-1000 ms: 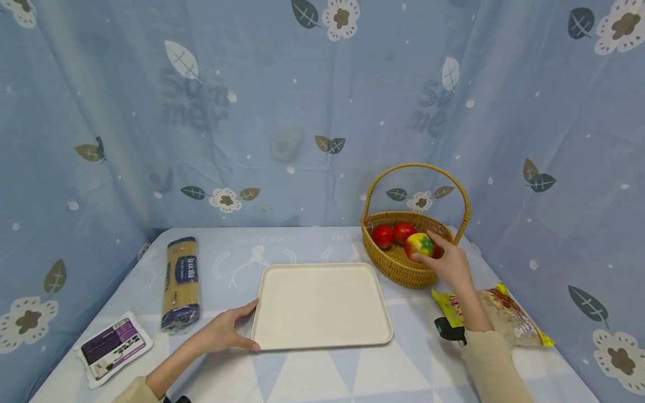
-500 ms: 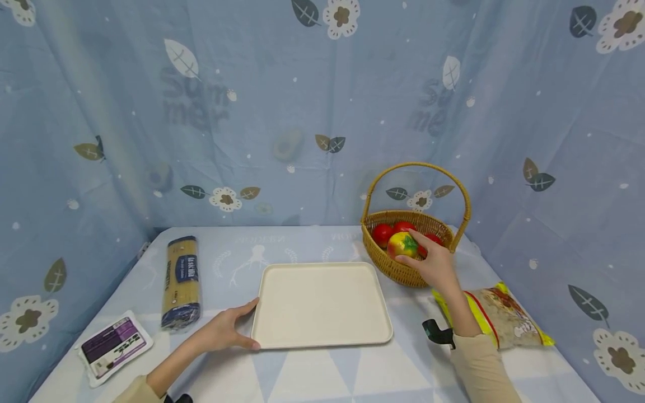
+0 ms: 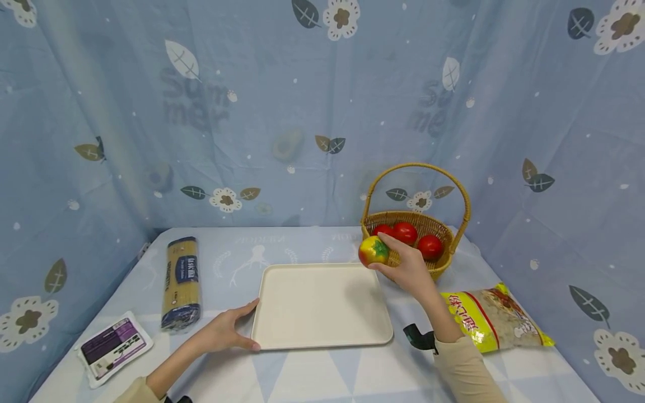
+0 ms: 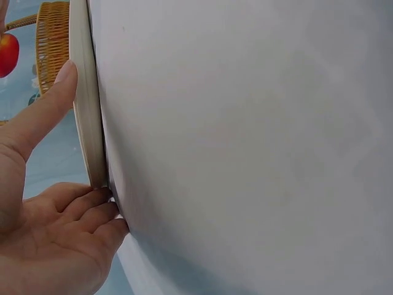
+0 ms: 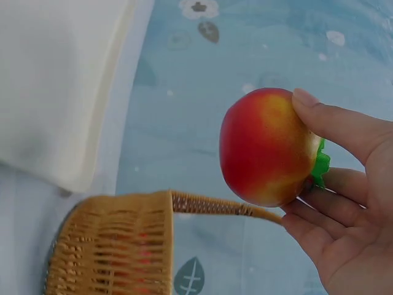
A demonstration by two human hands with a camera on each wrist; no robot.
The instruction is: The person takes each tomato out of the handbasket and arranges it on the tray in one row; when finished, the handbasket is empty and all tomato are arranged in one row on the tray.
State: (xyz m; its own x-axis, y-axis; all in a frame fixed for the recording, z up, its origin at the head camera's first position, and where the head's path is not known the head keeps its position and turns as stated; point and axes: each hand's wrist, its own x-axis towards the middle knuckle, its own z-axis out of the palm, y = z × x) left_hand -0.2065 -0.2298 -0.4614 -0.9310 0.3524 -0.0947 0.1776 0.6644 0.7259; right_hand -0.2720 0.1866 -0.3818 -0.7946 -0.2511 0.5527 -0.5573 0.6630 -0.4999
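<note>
My right hand (image 3: 409, 270) holds a red and yellow fruit (image 3: 370, 252) with a green leafy cap between thumb and fingers. It hovers over the tray's far right corner, left of the wicker basket (image 3: 400, 273). In the right wrist view the thumb presses one side of the fruit (image 5: 264, 147), and the fingers sit behind its green cap. At the left end of the cream tray (image 3: 317, 305), my left hand (image 3: 224, 330) rests with thumb and fingers spread along the edge. The left wrist view has the thumb and fingertips right at the tray's rim (image 4: 86, 104).
Several red fruits (image 3: 405, 233) lie in the basket, under its tall arched handle (image 3: 417, 164). Right of the right forearm is a yellow and clear food bag (image 3: 496, 319). On the left are a spaghetti pack (image 3: 181, 282) and a white and purple packet (image 3: 115, 348).
My right hand has carried the red and yellow fruit leftward out of the basket, toward the tray's far right corner. More of the food bag shows. The left hand and tray have stayed put.
</note>
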